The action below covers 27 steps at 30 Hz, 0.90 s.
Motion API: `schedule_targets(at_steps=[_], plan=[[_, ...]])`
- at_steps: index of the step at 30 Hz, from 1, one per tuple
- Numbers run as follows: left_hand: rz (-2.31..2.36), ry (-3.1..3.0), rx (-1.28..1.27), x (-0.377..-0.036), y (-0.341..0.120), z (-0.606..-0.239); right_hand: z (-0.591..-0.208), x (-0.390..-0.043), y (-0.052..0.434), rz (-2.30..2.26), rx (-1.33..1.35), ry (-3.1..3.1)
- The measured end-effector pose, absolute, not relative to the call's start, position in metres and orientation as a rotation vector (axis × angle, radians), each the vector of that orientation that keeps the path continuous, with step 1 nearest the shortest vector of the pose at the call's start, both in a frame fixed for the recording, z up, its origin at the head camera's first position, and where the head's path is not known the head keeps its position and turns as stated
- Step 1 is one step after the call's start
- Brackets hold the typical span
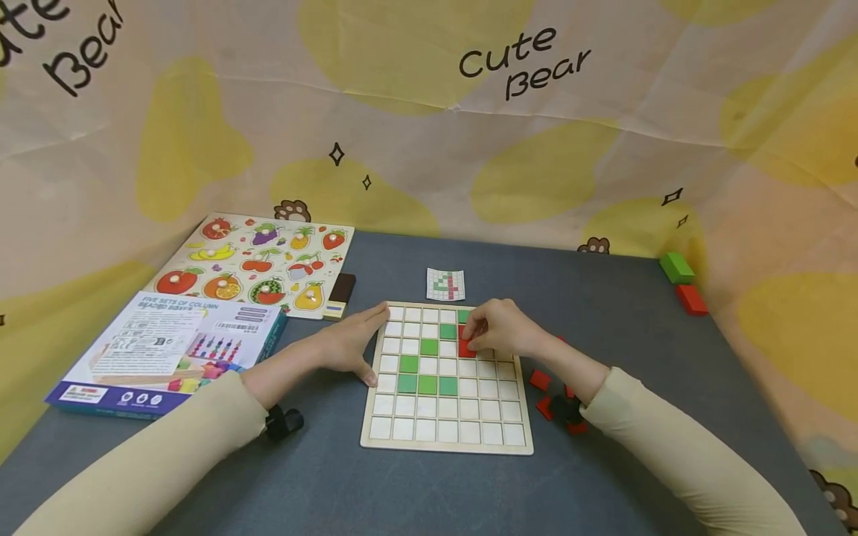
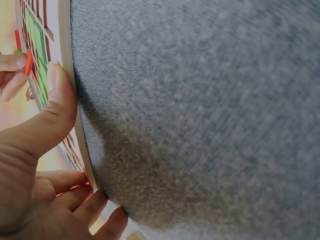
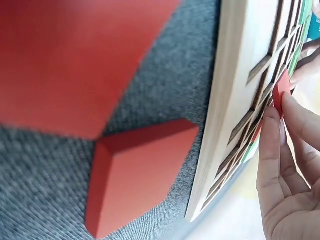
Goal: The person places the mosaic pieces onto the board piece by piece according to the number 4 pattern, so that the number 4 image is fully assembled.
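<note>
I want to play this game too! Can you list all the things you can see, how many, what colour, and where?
Grid board: one, pale wood, table middle.
Green tiles: at least six, in the board.
Red tile: one, at the board, pinched.
Loose red tiles: a few, right of board.
Pattern card: one, behind board.
Fruit puzzle: one, many colours, back left.
Toy box: one, blue and white, left.
Blocks: one green, one red, back right.
Left hand: rests on board's left edge.
Right hand: its grip pinches the red tile.
</note>
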<state>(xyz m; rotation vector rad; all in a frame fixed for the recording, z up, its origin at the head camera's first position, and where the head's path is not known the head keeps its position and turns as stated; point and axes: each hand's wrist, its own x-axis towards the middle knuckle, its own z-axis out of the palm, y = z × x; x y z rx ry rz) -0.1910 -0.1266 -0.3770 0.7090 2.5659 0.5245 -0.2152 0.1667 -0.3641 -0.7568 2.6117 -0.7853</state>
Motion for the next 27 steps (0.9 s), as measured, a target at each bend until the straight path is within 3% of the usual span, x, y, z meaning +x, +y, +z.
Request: schedule_targets(at_steps=[12, 19, 27], plan=[[0.501, 2.571, 0.709, -0.19, -0.125, -0.376, -0.359, -0.216, 0.177, -0.743, -0.823, 2.646], [0.505, 2.566, 0.699, -0.19, -0.125, -0.375, -0.351, -0.23, 0.226, -0.709, -0.825, 2.6], [0.521, 2.561, 0.701, -0.191, -0.126, -0.377, -0.346, -0.242, 0.29, -0.646, -0.654, 2.472]])
